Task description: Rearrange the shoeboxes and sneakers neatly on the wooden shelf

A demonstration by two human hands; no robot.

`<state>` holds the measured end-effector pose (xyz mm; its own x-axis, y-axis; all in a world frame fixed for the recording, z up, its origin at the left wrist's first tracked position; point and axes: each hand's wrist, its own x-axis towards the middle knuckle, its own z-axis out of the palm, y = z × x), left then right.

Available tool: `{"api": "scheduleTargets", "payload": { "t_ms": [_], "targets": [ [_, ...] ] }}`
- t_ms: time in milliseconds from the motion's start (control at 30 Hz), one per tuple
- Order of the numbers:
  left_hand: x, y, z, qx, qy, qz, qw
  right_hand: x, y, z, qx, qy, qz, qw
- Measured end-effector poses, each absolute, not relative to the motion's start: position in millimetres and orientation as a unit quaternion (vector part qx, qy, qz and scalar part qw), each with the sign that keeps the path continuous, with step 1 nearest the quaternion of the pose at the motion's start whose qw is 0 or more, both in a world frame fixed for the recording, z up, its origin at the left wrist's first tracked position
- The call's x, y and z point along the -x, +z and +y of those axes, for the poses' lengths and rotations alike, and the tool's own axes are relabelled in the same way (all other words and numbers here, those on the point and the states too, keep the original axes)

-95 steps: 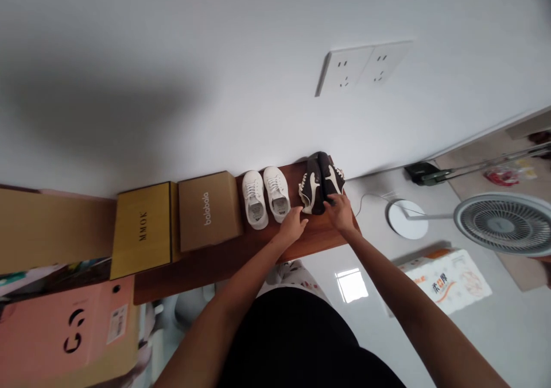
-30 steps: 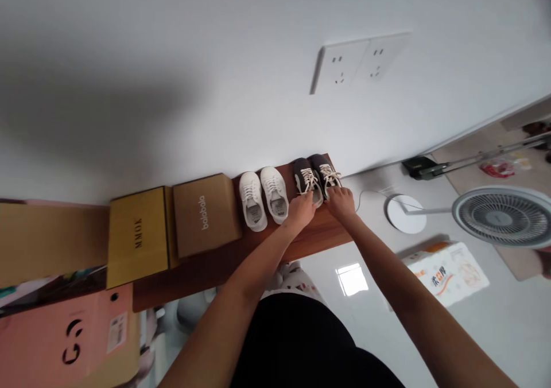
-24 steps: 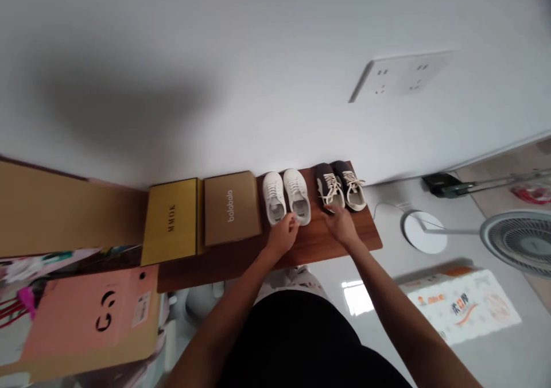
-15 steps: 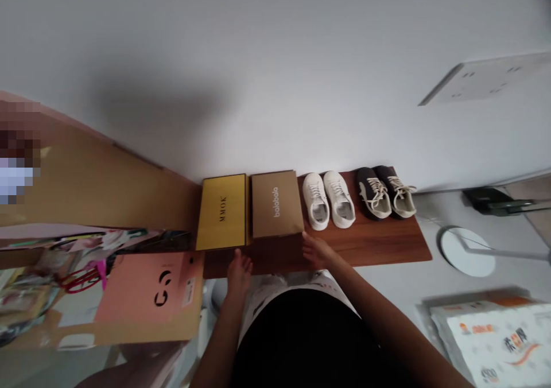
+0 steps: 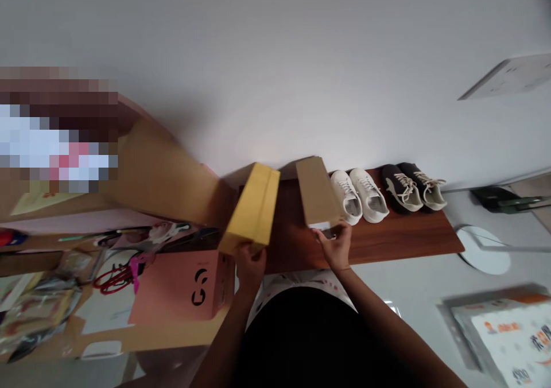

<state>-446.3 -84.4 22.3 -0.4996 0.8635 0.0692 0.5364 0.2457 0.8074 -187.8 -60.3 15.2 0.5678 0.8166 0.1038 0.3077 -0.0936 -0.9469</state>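
My left hand [image 5: 250, 266] grips the lower end of a yellow MMOK shoebox [image 5: 252, 207], which is tilted up off the wooden board [image 5: 387, 241]. My right hand [image 5: 333, 245] holds the near end of a brown cardboard shoebox [image 5: 316, 190], raised on its edge so its printed lid is hidden. To the right of that box stand a pair of white sneakers [image 5: 359, 196], then a pair of dark sneakers [image 5: 411, 187] with cream laces and soles. Neither hand touches the shoes.
A large cardboard box [image 5: 167, 175] and a pink box [image 5: 183, 287] lie left of the board, with assorted packets beyond. A white wall [image 5: 301, 72] runs along the far side. A round white fan base [image 5: 482, 249] and a wrapped package [image 5: 508, 339] sit on the floor to the right.
My hands have left the dark sneakers, now turned laces-up, and moved left. They have taken hold of the yellow and brown boxes and tilted them up. The view has swung left.
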Motion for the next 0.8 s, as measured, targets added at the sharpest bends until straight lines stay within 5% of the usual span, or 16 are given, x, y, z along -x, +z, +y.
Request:
{"api": "scheduleTargets", "payload": {
  "t_ms": [167,267,800],
  "targets": [
    [446.1,-5.6,-83.0,-0.679,0.117,0.657,0.306,205.8,1.2,-56.5,0.639,0.229,-0.716,0.163],
    [440.3,-25.6,-81.2,-0.725,0.062,0.612,0.310,208.4,-7.6,-51.5,0.629,0.206,-0.749,0.028],
    [394.7,-16.1,-108.7,-0.716,-0.022,0.641,0.277,194.0,1.6,-38.2,0.619,0.233,-0.750,-0.013]
  ]
}}
